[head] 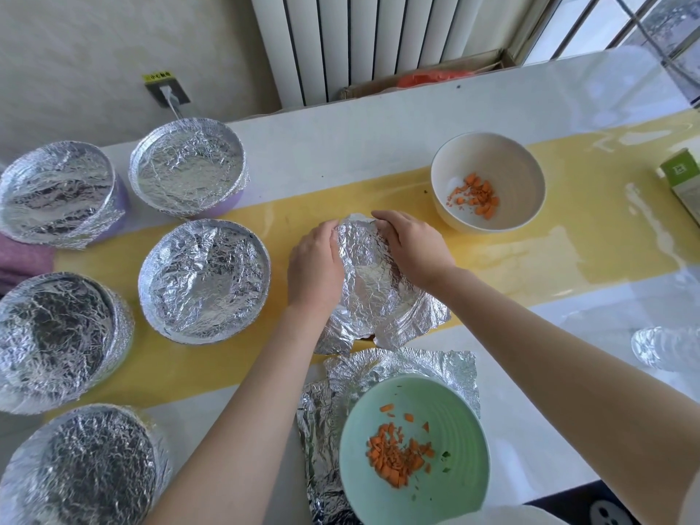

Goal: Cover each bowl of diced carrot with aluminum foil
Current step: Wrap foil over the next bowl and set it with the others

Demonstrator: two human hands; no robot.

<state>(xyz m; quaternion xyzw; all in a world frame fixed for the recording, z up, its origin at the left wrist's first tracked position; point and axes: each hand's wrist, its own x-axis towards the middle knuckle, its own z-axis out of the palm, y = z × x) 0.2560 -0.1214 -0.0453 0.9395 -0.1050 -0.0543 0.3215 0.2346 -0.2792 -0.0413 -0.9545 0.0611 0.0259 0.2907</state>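
On the left of the table (549, 354) stand five foil-covered bowls (204, 278), their tops crinkled and tucked under the rims; they look finished.

In the middle, a foil sheet (373, 289) lies over a bowl that is almost wholly hidden beneath it. The left hand (316, 267) rests on its left side with fingers curled over the far rim, gripping foil against the edge. The right hand (411, 248) mirrors it on the right side, fingers bent down round the far rim. The near right corner of the sheet flares out loose and flat on the table, not yet folded under.

Just near of that, a green bowl (447, 403) sits on loose foil (435, 367), uncovered, with diced carrot (394, 460) in its bottom. Far right, a white bowl (492, 161) holds a small heap of carrot and is also open. A green and white box (682, 183) stands at the right edge.

The foil is thin, light and holds whatever crease it is given, but it probably tears if pulled hard across a rim. I judge it best taken by the free edges and corners, then pressed down round the rim with the fingertips, working from the far side toward the flared near corner. The bowls seem rigid and steady enough to press against.
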